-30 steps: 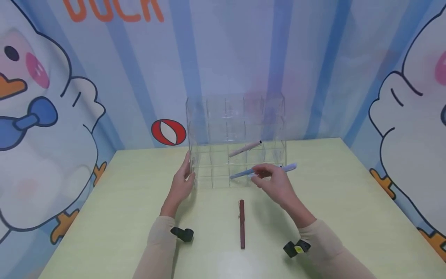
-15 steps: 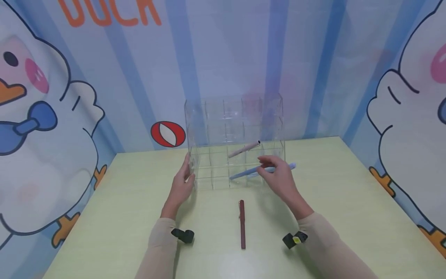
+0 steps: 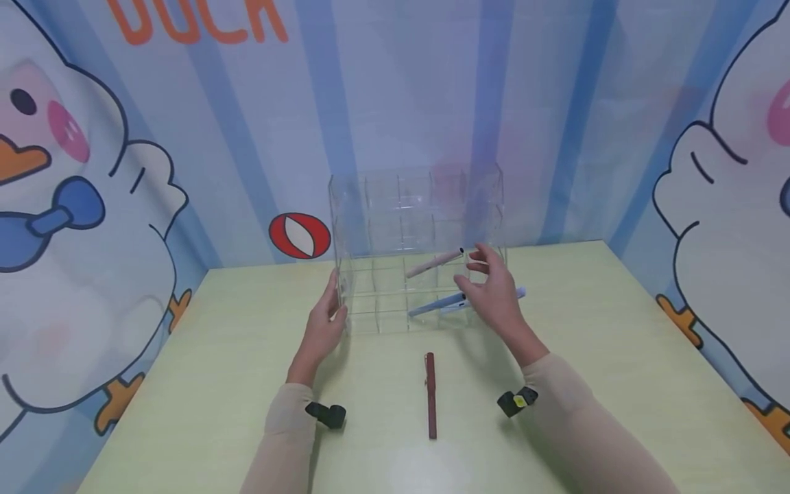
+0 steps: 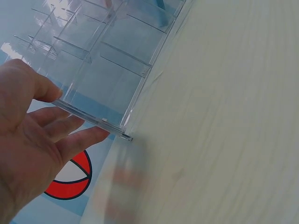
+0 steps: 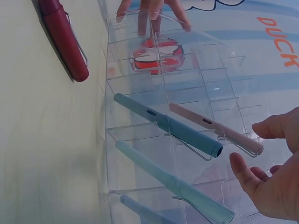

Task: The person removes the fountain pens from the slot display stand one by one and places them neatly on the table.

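Observation:
A clear acrylic compartment rack (image 3: 390, 302) stands at the back of the table. My left hand (image 3: 324, 326) holds its left side wall, thumb inside and fingers outside in the left wrist view. My right hand (image 3: 494, 295) hovers at the right part, thumb and fingers apart, near the cap end of a pale pink pen (image 5: 219, 128). Below that pen, in the front row, slant a blue pen (image 5: 173, 128), a mint green pen (image 5: 173, 182) and a light blue pen (image 5: 140, 210), partly cut off. A dark red pen (image 3: 431, 394) lies on the table before the rack.
The pale yellow table (image 3: 204, 384) meets a striped cloth backdrop (image 3: 407, 103) with cartoon ducks right behind the rack. Black wrist cameras (image 3: 327, 415) sit on both sleeves.
My right hand has risen from the blue pen toward the pink pen's cap end, and its fingers have spread. My left hand stays on the rack; the pens lie as before.

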The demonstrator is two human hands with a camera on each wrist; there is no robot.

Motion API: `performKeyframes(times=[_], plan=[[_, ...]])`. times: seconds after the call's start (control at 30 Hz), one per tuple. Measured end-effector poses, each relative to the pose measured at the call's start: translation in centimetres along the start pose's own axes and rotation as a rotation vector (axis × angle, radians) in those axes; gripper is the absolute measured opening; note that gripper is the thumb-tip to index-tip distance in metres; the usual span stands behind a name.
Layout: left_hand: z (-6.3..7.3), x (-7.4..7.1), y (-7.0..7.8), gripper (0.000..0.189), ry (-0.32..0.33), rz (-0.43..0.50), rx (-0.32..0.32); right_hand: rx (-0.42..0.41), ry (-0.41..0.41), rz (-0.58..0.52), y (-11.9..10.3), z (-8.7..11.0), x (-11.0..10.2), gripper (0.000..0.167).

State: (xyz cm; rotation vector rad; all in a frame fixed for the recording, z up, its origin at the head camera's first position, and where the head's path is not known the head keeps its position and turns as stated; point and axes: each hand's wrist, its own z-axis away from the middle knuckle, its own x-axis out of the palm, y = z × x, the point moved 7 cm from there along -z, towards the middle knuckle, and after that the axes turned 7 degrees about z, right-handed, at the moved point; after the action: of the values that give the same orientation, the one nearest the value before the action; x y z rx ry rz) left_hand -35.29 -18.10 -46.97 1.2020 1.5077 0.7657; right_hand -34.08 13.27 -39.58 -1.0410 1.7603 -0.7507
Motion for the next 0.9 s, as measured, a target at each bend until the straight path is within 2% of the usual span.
performKeyframes(times=[0.3,0.57,0.9], plan=[[0.0,0.0,-0.1,0.075,-0.003,-0.005,0.006,-0.040,-0.052,0.027,-0.6,-0.6,0.7,0.068],[-0.1,0.0,0.2,0.075,-0.001,0.007,0.022,-0.031,-0.106,0.022,-0.8,-1.4,1.4,0.074],[-0.1,0.0,0.0,0.075,-0.008,0.032,0.024,-0.031,-0.124,0.033,-0.4,-2.2,1.3,0.076]])
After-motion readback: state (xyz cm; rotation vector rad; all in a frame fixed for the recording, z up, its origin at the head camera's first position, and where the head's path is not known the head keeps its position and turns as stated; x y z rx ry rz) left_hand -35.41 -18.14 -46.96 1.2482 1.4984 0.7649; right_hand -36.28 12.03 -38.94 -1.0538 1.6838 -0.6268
